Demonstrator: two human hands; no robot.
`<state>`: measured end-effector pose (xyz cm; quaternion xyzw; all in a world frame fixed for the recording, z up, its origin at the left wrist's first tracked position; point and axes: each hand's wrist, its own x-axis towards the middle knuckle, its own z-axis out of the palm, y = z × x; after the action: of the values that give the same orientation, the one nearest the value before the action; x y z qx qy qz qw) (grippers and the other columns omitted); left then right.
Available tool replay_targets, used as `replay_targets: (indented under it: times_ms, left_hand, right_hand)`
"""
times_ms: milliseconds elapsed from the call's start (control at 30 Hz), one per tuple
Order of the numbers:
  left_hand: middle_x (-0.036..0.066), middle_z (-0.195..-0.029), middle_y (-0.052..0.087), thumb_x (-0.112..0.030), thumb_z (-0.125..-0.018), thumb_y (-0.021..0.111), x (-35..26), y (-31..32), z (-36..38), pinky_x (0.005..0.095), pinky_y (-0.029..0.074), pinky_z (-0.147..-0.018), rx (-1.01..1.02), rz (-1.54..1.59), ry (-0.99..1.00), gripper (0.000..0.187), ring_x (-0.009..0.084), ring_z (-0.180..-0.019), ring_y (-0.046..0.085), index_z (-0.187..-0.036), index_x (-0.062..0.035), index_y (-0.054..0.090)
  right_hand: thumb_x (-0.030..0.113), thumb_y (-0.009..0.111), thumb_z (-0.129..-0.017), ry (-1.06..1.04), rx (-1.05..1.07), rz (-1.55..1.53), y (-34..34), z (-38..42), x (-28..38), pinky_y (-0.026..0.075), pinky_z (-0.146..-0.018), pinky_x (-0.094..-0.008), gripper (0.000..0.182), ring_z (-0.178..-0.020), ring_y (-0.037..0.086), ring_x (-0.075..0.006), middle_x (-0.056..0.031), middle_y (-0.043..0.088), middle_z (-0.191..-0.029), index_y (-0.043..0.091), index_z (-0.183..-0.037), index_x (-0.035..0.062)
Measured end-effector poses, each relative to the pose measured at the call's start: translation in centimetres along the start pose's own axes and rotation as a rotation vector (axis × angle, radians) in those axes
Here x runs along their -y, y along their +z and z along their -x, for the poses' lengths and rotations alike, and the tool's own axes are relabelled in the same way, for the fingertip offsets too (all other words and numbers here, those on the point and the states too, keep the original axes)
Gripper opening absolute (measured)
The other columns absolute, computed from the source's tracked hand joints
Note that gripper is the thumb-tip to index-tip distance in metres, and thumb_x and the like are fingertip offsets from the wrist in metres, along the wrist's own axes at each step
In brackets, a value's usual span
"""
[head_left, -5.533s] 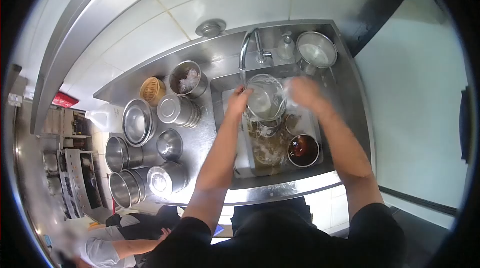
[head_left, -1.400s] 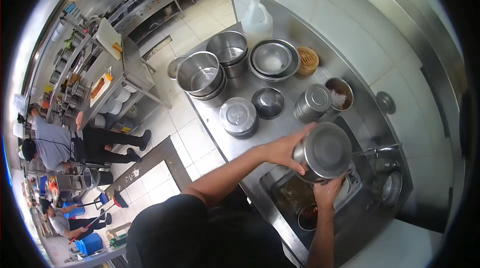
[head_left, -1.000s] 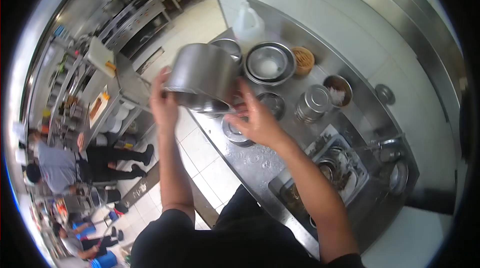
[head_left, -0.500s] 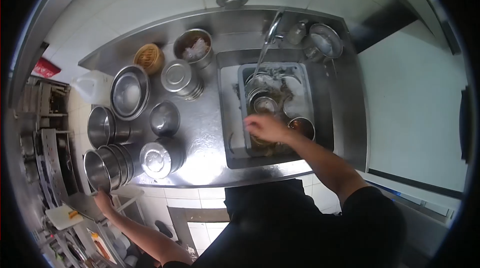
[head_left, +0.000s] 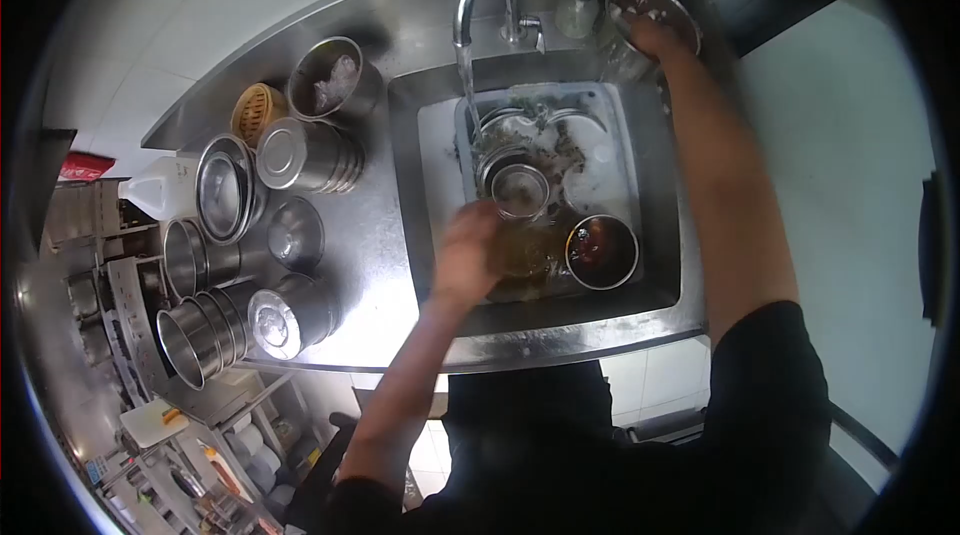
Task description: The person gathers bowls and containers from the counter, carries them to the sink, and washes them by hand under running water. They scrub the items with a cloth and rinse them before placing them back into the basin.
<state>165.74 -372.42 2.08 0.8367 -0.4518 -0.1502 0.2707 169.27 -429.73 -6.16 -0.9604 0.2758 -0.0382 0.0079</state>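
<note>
My left hand [head_left: 467,253], smeared by motion, is over the left side of a grey plastic basin [head_left: 466,157] in the sink. Near its fingers a small metal bowl [head_left: 520,192] sits in murky water among other dishes. A round metal pot [head_left: 601,283] holding reddish-brown liquid stands in the basin's near right corner. At the back right of the counter, my right hand [head_left: 655,38] reaches into a metal container [head_left: 622,60] with pale contents. Its fingers are mostly hidden there, so what they grip does not show.
Water runs from the faucet [head_left: 465,20] into the basin. A soap bottle [head_left: 577,10] stands behind the sink [head_left: 400,185]. On the left counter are stacked metal pots [head_left: 190,340], upturned pots [head_left: 275,325], metal bowls [head_left: 222,197], a bamboo steamer [head_left: 257,112] and a white jug [head_left: 165,187].
My left hand has left the stacked pots at the left and come over the basin. My right hand has moved from the basin to the container at the back right. The view has shifted.
</note>
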Motion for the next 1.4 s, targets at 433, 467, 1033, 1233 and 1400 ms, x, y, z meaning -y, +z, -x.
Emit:
replay_targets:
  times_ms: [433,467,1033,1233,1400]
  left_hand:
    - [0.017,-0.125,0.070,-0.025,-0.087,0.078,4.7,13.9,-9.6,0.0422,0.051,-0.097,0.432,0.467,-0.370,0.052,0.0282,-0.113,0.068,-0.131,-0.0018,0.063]
    - [0.014,-0.125,0.070,-0.023,-0.087,0.078,3.4,12.1,-9.7,0.0418,0.051,-0.097,0.440,0.652,-0.425,0.053,0.0268,-0.112,0.067,-0.132,-0.0023,0.062]
    - [0.018,-0.143,0.058,-0.046,-0.095,0.071,1.2,6.8,-9.2,0.0386,0.041,-0.111,-0.111,1.645,-0.632,0.070,0.0288,-0.132,0.054,-0.142,0.0024,0.054]
    - [0.022,-0.137,0.060,-0.069,-0.092,0.063,0.7,3.3,-9.1,0.0363,0.047,-0.103,-0.021,1.015,-0.799,0.091,0.0276,-0.122,0.060,-0.139,0.0084,0.055]
    - [0.018,-0.127,0.067,-0.041,-0.097,0.070,-2.0,-0.5,-7.9,0.0386,0.053,-0.099,-0.160,1.511,-0.719,0.059,0.0291,-0.116,0.066,-0.134,0.0040,0.058]
  right_hand:
    - [0.048,0.064,-0.096,0.280,-0.008,-0.924,-13.5,22.4,15.8,0.049,-0.094,-0.0481,0.055,-0.108,0.065,-0.0390,-0.0231,0.064,-0.122,0.057,-0.124,0.0010]
    - [0.034,0.069,-0.093,0.106,-0.116,-0.966,-9.4,24.9,17.8,0.048,-0.093,-0.0487,0.044,-0.105,0.061,-0.0384,-0.0206,0.062,-0.116,0.057,-0.121,0.0030]
    - [0.028,0.058,-0.099,0.522,-0.145,-1.713,-2.7,29.9,30.2,0.030,-0.120,-0.0456,0.064,-0.144,0.039,-0.0357,-0.0188,0.039,-0.157,0.039,-0.153,0.0005]
    - [0.010,0.055,-0.090,-0.226,-0.231,-0.880,-5.8,25.3,28.3,0.041,-0.109,-0.0501,0.041,-0.126,0.051,-0.0461,-0.0254,0.054,-0.139,0.059,-0.129,-0.0023]
    - [0.029,0.053,-0.105,0.686,0.395,-2.004,1.9,23.8,24.0,0.048,-0.102,-0.0391,0.039,-0.115,0.061,-0.0229,-0.0115,0.065,-0.128,0.060,-0.135,0.0039]
